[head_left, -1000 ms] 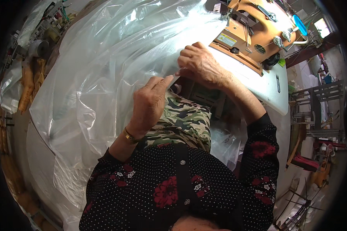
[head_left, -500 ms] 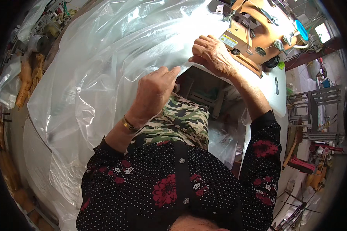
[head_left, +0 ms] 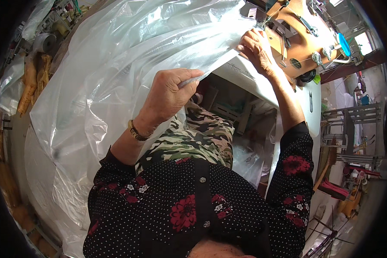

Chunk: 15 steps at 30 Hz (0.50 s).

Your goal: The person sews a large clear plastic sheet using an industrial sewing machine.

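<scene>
So nearest is the camo cloth [head_left: 198, 135] on the lap, then the left hand [head_left: 172, 92], thumb and fingers pinched on the edge of a big clear plastic sheet [head_left: 112, 77]. The sheet spreads out to that hand's left and beyond. Farther up, the right hand [head_left: 257, 50] has curled fingers at the same edge, can't tell if they're gripping, right beside the tan sewing machine [head_left: 299, 36]. Hands are apart.
</scene>
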Motion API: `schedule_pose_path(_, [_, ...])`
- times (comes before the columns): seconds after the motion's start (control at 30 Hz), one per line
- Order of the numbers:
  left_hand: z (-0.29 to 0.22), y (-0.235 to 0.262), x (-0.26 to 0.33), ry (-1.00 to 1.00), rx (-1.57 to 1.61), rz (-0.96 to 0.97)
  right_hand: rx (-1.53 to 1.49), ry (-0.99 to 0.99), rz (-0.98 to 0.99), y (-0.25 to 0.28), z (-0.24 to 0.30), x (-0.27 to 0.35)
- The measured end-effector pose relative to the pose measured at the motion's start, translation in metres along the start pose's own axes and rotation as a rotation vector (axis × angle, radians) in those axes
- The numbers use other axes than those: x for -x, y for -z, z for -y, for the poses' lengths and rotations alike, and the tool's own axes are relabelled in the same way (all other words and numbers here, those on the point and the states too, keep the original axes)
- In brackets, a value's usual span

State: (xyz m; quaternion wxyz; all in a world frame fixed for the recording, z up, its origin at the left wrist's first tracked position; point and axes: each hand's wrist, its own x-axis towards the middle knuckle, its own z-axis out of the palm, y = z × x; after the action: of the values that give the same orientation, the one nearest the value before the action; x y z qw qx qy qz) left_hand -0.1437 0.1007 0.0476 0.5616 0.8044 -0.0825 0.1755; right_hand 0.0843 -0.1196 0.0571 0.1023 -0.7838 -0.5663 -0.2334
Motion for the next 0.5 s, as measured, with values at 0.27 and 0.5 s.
schedule_pose_path(0.27, [0.0, 0.009, -0.005, -0.024, -0.042, 0.011, 0.042, -0.06, 0.031, 0.007, -0.028, -0.003])
schedule_pose_path(0.5, [0.0, 0.012, -0.006, -0.039, -0.048, 0.009, 0.003, -0.039, -0.019, 0.011, -0.03, -0.005])
